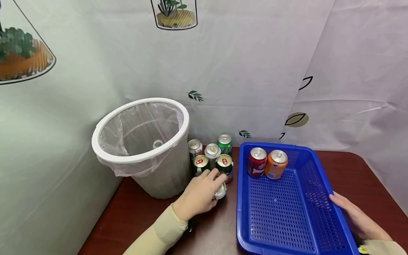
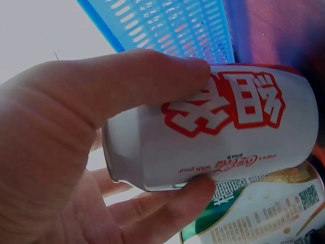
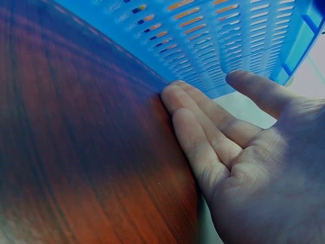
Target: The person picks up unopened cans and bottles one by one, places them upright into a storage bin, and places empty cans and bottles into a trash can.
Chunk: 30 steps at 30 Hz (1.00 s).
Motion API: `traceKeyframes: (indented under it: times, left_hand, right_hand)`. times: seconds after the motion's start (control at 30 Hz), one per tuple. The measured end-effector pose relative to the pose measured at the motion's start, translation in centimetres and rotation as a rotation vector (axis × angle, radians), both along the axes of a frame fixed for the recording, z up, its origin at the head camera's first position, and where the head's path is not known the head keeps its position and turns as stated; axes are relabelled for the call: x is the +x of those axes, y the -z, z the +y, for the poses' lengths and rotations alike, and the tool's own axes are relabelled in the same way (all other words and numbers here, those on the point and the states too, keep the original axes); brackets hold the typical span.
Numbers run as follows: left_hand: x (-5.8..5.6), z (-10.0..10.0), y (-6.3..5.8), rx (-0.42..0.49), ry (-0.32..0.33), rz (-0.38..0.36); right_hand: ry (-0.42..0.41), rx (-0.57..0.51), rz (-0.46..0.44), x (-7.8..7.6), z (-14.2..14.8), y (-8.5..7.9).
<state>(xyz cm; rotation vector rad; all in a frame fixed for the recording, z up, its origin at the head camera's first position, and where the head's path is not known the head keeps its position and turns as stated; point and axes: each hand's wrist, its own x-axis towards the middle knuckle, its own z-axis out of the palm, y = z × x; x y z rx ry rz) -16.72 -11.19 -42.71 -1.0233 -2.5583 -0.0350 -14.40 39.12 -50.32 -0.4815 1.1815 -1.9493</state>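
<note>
My left hand (image 1: 199, 193) curls its thumb and fingers round a white and red Coca-Cola can (image 2: 244, 127), whose top shows beside the fingertips in the head view. Just beyond stand several more cans, among them two dark ones with gold tops, one at the right (image 1: 224, 161), and a green can (image 1: 225, 141) at the back. A white and green can (image 2: 264, 208) lies close by the gripped one in the left wrist view. On the right, my right hand (image 1: 360, 217) rests against the outer side of the blue basket (image 1: 322, 177), its fingers fairly straight and its thumb at the rim.
Inside the basket, a dark red can (image 1: 256, 162) and an orange can (image 1: 276, 164) stand upright near the back left corner. A lined trash bin (image 1: 169, 177) is left of the cans, with a small clear item low inside. The brown table (image 1: 108, 216) meets a cloth backdrop.
</note>
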Motion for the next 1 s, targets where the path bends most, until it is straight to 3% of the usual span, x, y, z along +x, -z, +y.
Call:
traceKeyframes:
  times: [0.6,1.0]
  left_hand:
    - [-0.1,-0.1,0.3,0.047,0.061,-0.026]
    - [0.2,-0.8,-1.7,0.122,0.086,-0.05]
  right_hand:
    - [-0.016,-0.037,-0.021,-0.1,-0.4,0.0]
    - [-0.006,-0.011,-0.005,0.0,0.0,0.0]
